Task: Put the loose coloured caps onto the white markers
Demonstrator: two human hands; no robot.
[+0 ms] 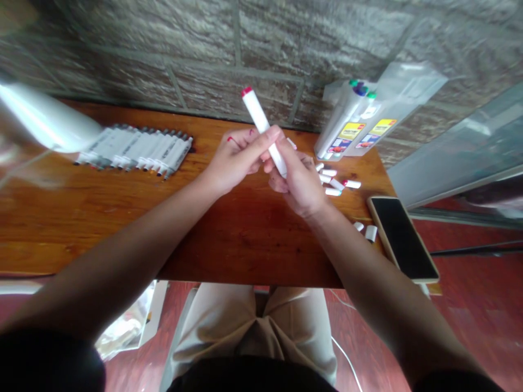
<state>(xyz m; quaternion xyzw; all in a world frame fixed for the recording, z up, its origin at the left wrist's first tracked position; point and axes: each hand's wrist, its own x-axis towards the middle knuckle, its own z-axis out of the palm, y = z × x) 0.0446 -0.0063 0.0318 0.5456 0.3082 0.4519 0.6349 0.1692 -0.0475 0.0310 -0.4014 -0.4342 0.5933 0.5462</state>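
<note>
A glossy wooden surface (245,234) lies below, a rough wall (269,43) beyond our left hand (237,158) and right hand (301,182), both gripping a smooth marker (257,111).

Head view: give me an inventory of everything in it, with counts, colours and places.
held marker: one, white, red end, between both hands
marker row: many, white, dark ends, table's left
lamp-like object: one, white, far left, blurred
see-through casing: piece count unclear, yellow labels, right rear
case markers: several, green and blue-purple ends, in casing
cap-like pieces: several, white, some coloured ends, right
phone: one, black screen, right end
table: one, brown
wall: one, grey-brown, behind
floor: red, below
plastic bag: one, see-through, lower left
cable: at least one, white, lower right
trousers: one pair, beige, bottom
left hand: one, red marks, on marker
right hand: one, on marker
</note>
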